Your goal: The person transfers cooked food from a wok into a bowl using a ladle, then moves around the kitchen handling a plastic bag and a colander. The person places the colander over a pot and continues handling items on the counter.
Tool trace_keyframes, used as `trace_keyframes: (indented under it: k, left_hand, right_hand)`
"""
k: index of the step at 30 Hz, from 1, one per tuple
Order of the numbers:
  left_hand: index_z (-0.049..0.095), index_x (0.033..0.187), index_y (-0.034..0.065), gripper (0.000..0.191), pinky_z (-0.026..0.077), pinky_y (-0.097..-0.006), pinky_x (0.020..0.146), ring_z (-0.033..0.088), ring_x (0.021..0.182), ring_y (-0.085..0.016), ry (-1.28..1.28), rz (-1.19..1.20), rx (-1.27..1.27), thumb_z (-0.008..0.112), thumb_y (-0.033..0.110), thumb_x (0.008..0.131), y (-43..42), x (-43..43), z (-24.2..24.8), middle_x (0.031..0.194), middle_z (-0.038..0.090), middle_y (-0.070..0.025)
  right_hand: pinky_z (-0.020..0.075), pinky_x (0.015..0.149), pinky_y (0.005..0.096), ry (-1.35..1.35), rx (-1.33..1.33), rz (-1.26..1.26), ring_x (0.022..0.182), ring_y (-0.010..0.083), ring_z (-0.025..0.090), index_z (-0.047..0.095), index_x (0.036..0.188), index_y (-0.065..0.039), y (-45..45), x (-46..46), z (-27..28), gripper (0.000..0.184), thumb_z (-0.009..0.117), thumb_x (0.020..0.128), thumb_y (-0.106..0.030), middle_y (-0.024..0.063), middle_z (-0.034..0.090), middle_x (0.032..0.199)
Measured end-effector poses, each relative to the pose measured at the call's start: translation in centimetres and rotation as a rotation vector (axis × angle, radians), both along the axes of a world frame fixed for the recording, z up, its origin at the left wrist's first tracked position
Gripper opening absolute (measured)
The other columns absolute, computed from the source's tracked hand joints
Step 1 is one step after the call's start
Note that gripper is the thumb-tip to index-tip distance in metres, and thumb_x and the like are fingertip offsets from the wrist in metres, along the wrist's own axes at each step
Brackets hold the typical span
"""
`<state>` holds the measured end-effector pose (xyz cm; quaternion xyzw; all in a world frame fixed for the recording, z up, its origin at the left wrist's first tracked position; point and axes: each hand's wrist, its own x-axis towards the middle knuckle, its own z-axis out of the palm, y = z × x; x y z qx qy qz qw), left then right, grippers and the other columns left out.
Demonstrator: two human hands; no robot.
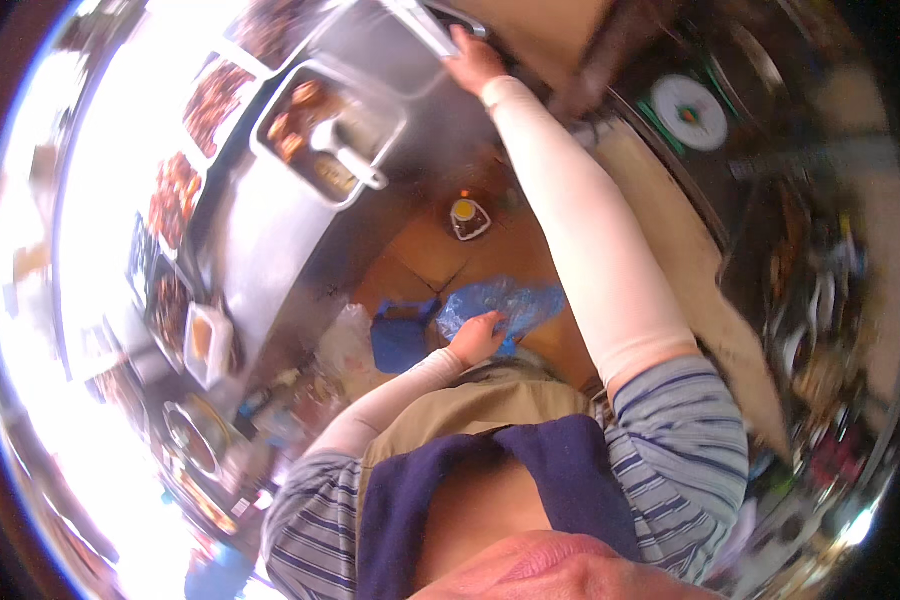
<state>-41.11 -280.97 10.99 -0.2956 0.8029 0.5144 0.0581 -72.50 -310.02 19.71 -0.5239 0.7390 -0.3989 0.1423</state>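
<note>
My right hand (pixel 477 61) reaches far forward and grips a long pale metal utensil (pixel 426 27) that looks like a pair of tongs; its far end runs out of view. Beneath it lies a shallow metal tray (pixel 390 56) with little visible inside. Close to my waist, my left hand (pixel 477 341) holds a thin blue plastic bag (pixel 506 306), which hangs crumpled and loose over the floor. Left of the metal tray stands a rectangular food container (pixel 267 112) with brown pieces in liquid. A white scoop (pixel 345 154) rests in it, its handle over the near rim.
A steel counter (pixel 259 217) runs along the left, with several trays of brown food (pixel 214 101) and a clear plastic tub (pixel 208 345). On the tiled floor are a blue stool (pixel 399 341) and a yellow-capped container (pixel 466 217). A round white object (pixel 688 112) is at right.
</note>
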Motion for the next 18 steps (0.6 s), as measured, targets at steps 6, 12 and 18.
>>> trace_keyframes:
  k: [6,12,18]
  left_hand:
    - [0.062,0.092,0.0002,0.032,0.047,-0.0429,0.072,0.059,0.085,-0.041,-0.016,-0.047,0.032,0.048,0.029,0.092,0.6,-3.1,0.1,0.086,0.062,-0.0239]
    - [0.063,0.092,0.0013,0.035,0.044,-0.0409,0.064,0.061,0.068,-0.033,-0.020,-0.278,0.048,0.044,0.030,0.095,2.8,-9.6,2.3,0.073,0.059,-0.0230]
    - [0.063,0.098,0.0008,0.035,0.040,-0.0313,0.056,0.045,0.061,-0.012,-0.074,-0.710,0.235,0.046,0.031,0.095,11.7,-15.8,6.5,0.068,0.055,-0.0092]
  right_hand:
    - [0.0486,0.077,0.0402,-0.072,-0.248,-0.105,0.083,0.0310,0.061,0.058,0.108,-0.002,17.1,2.0,2.7,0.031,0.061,0.079,-0.015,0.0171,0.062,0.094]
    - [0.0306,0.105,0.0416,-0.529,0.143,-0.370,0.129,0.0305,0.035,0.032,0.140,-0.008,46.4,6.4,-4.8,0.074,0.066,0.082,-0.040,0.0164,0.038,0.138]
    - [0.0288,0.105,0.0462,-0.222,0.669,-0.881,0.132,0.0374,0.028,0.014,0.146,-0.017,62.0,12.8,-8.4,0.094,0.068,0.075,-0.042,0.0182,0.026,0.146]
